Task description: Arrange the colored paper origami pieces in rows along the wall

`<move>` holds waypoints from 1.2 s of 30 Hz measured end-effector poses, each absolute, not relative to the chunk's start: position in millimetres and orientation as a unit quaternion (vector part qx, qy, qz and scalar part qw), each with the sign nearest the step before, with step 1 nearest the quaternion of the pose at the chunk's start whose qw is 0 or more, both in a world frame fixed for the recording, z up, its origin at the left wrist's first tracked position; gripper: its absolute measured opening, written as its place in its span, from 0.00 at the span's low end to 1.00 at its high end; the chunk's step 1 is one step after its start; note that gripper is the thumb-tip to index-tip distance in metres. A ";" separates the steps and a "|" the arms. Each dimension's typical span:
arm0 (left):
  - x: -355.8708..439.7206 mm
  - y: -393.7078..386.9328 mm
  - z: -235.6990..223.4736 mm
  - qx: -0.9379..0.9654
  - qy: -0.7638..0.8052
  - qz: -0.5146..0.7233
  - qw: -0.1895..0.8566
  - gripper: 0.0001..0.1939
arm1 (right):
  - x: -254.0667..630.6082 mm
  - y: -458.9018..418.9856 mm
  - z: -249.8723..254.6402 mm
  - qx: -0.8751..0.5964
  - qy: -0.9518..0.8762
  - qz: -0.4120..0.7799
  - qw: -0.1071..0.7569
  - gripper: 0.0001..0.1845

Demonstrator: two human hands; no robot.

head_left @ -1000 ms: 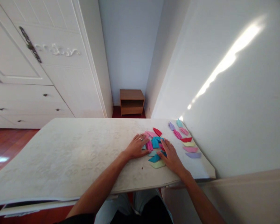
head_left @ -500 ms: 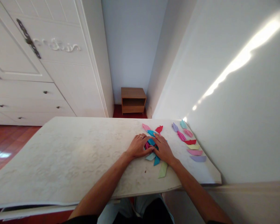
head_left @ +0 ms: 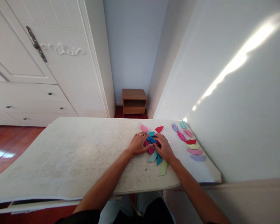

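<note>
My left hand (head_left: 138, 143) rests cupped on the left side of a pile of folded coloured paper pieces, its thumb apart from the fingers. On the pile's right side lies my right hand (head_left: 164, 147), fingers spread and bent over the papers. A blue folded paper piece (head_left: 151, 139) shows between the two hands. Magenta paper (head_left: 150, 150) pokes out below my left thumb. Nearer to me are a pale teal piece (head_left: 152, 156), a blue piece (head_left: 159, 160) and a light green piece (head_left: 163, 168). The hands cover part of the pile.
A pink piece (head_left: 144, 128) and a red piece (head_left: 159, 128) lie just beyond the pile. Several folded papers, including a lilac one (head_left: 198, 158), line the right edge of the white table (head_left: 84, 155). A wall (head_left: 242, 124) rises beside them. A wooden cabinet (head_left: 134, 93) stands behind.
My hands have moved slightly apart at the thumbs, baring more of the blue and magenta papers between them. The pink piece and pale teal piece have shifted a little.
</note>
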State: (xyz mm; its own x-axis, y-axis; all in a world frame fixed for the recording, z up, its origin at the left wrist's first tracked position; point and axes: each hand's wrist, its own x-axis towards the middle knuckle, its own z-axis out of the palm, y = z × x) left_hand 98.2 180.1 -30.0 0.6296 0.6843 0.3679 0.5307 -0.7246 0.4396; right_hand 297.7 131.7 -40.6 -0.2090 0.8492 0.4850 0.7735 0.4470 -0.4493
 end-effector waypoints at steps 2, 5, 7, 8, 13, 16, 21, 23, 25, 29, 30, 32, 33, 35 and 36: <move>97.8 180.5 -30.0 0.892 0.336 0.263 0.150 0.27 | 297.1 129.9 -39.1 -0.510 -0.777 0.055 0.366 0.12; 97.1 180.9 -31.9 0.890 0.327 0.272 0.164 0.29 | 296.6 127.0 -36.8 -0.496 -0.773 0.070 0.389 0.11; 96.4 180.8 -33.4 0.881 0.328 0.288 0.182 0.33 | 296.2 124.4 -33.7 -0.497 -0.765 0.086 0.400 0.11; 95.9 180.7 -33.7 0.876 0.329 0.296 0.192 0.35 | 296.2 122.6 -31.5 -0.499 -0.759 0.092 0.406 0.12; 93.1 176.5 -27.9 0.881 0.334 0.283 0.181 0.29 | 304.2 107.8 -19.1 -0.531 -0.709 0.077 0.457 0.14; 93.8 170.4 -21.9 0.892 0.328 0.276 0.145 0.24 | 320.9 95.7 -20.1 -0.589 -0.643 0.043 0.487 0.17; 100.6 159.9 -22.2 0.915 0.275 0.267 0.127 0.29 | 353.6 75.3 -44.4 -0.684 -0.594 0.032 0.422 0.25; 102.8 158.4 -26.5 0.930 0.263 0.219 0.132 0.36 | 358.4 67.6 -55.0 -0.692 -0.607 0.035 0.388 0.30; 103.3 158.6 -30.6 0.939 0.265 0.169 0.137 0.43 | 356.4 62.3 -61.0 -0.681 -0.632 0.019 0.369 0.34; 98.1 161.6 -29.6 0.946 0.259 0.120 0.151 0.40 | 341.8 65.3 -57.1 -0.645 -0.678 -0.024 0.352 0.35; 95.9 162.4 -27.4 0.948 0.253 0.113 0.155 0.39 | 338.2 68.8 -54.2 -0.637 -0.693 -0.029 0.338 0.35; 90.9 163.5 -22.0 0.950 0.246 0.097 0.165 0.36 | 332.5 77.1 -49.1 -0.618 -0.725 -0.030 0.302 0.33; 88.3 163.7 -19.6 0.950 0.246 0.091 0.170 0.35 | 330.4 81.1 -47.3 -0.609 -0.740 -0.027 0.285 0.31; 82.9 162.9 -16.6 0.947 0.251 0.090 0.180 0.32 | 327.5 87.1 -45.8 -0.593 -0.762 -0.018 0.259 0.26; 80.2 161.9 -16.1 0.945 0.254 0.094 0.184 0.31 | 326.3 88.8 -46.0 -0.588 -0.768 -0.015 0.253 0.25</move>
